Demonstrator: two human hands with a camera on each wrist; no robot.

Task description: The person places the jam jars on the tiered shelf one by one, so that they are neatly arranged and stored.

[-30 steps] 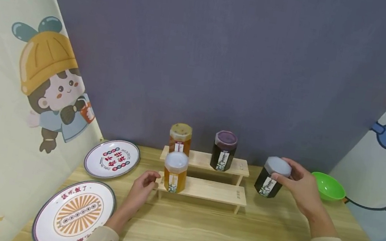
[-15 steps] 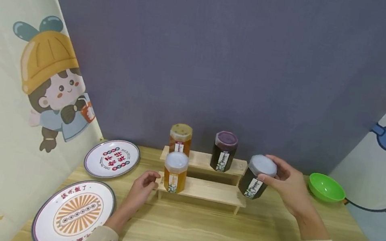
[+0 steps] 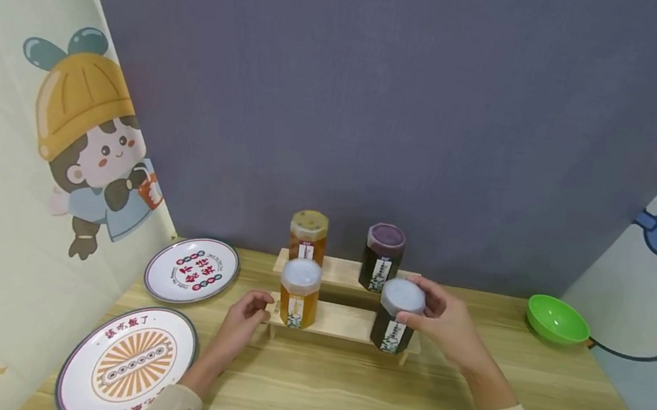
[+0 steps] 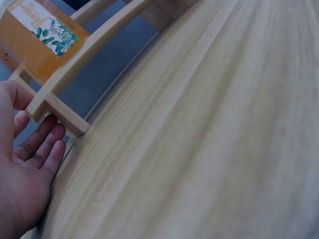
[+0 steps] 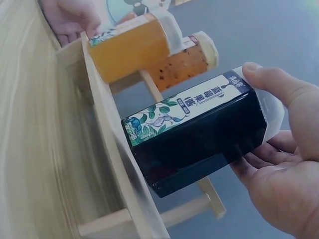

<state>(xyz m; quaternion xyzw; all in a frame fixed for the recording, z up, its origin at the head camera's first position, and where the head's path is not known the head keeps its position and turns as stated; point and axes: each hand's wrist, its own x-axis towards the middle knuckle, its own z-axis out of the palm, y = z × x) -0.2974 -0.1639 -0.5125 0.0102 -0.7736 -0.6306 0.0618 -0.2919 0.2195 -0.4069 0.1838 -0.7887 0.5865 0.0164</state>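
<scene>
My right hand (image 3: 451, 326) grips a dark jam jar (image 3: 385, 329) by its white lid, thumb in front and fingers behind. The jar's base is close over the right part of the rack's lower shelf, label facing out. At the lower shelf's left end, my left hand (image 3: 243, 318) holds the two-tier wooden rack (image 3: 343, 322), its fingers curled under the board end in the left wrist view. An amber jar (image 3: 298, 301) with a white lid stands on the lower shelf's left part. Behind, the upper shelf bears a yellow-lidded jar (image 3: 308, 233) and a purple-lidded dark jar (image 3: 381, 260).
Left of the rack lie a small printed plate (image 3: 160, 273) and, nearer, a larger one (image 3: 79, 366). A green bowl (image 3: 558, 322) sits at the table's right back. A dark wall (image 3: 379, 101) rises behind the rack, with printed side panels left and right.
The right hand has carried the dark white-lidded jar leftward, from beside the rack to over the lower shelf's right part. The left hand has stayed at the shelf end.
</scene>
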